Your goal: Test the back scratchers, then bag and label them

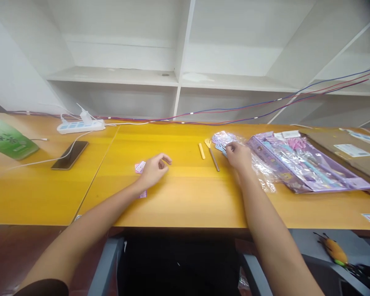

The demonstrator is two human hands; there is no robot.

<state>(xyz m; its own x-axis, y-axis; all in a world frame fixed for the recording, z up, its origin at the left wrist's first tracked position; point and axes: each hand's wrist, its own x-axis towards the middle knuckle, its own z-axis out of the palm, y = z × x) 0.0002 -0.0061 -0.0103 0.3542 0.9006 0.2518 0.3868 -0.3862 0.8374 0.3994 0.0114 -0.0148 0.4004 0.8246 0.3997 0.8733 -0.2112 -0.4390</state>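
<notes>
My left hand (154,169) hovers over the table with its fingers loosely curved and the thumb apart, holding nothing. Pink-and-white printed paper pieces (139,166) lie under and beside it. At the right, the fingers of my right hand (239,156) are closed on a light-blue fork-like piece (220,148), whose prongs point left. Just left of it lies a rod with a yellow claw-shaped head (214,156), and beside that a short yellow stick (201,151). A purple printed card (223,137) and clear plastic wrapping (265,170) lie around my right hand.
A purple printed package (286,174) with plastic-wrapped items lies at the right, beside a flat cardboard box (329,144). On the left are a phone (70,155), a white power strip (80,126) and a green pouch (10,139). Cables (218,111) run along the table's back edge.
</notes>
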